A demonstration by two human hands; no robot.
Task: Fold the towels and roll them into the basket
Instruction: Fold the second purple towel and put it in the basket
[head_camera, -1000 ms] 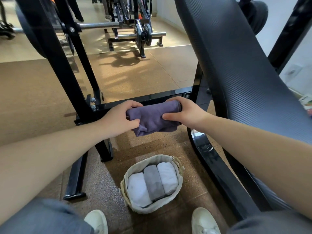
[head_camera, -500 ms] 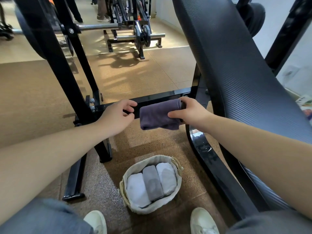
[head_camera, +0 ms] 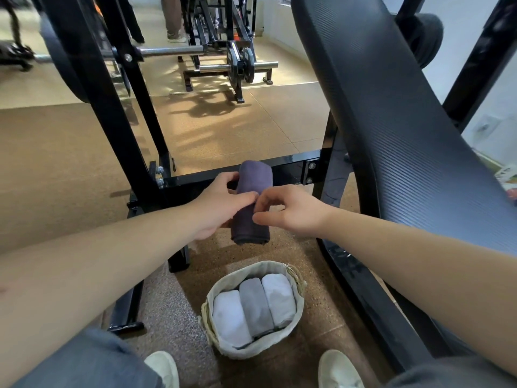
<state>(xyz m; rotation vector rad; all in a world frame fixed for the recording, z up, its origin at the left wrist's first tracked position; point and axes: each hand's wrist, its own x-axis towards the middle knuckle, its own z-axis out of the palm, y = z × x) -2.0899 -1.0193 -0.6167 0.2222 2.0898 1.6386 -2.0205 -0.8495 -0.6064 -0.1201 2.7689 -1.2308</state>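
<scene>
Purple rolled towel [head_camera: 253,203] in left hand [head_camera: 221,204], open air above basket [head_camera: 298,309]

Setting: a gym. Evidence: black steel rack frame [head_camera: 112,127], chrome barbell [head_camera: 167,51] resting across it, loaded black weight plates [head_camera: 242,67] on a second machine, textured black padded bench [head_camera: 391,121], tan speckled rubber floor tiles [head_camera: 56,163].
</scene>
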